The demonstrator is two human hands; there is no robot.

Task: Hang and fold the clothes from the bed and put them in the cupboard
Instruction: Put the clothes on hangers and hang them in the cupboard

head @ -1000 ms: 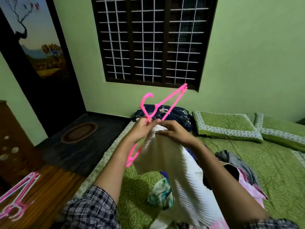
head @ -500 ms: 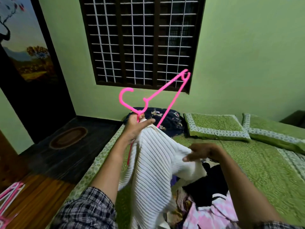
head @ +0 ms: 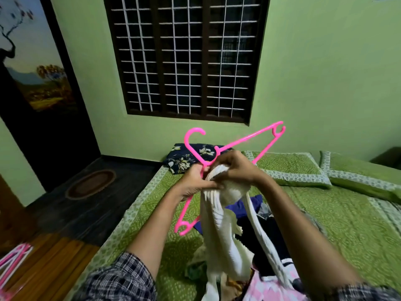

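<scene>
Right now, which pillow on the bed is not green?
The dark blue flowered fabric pillow, leftmost, behind the pink plastic hanger's hook. The other two pillows, to its right, are green with pale patterned borders.

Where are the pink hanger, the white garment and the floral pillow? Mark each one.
pink hanger (head: pixel 251 135), head view, on its raised upper arm.
white garment (head: pixel 219 224), head view, on the ribbed fabric hanging down.
floral pillow (head: pixel 184 158), head view, on its dark printed top.
</scene>
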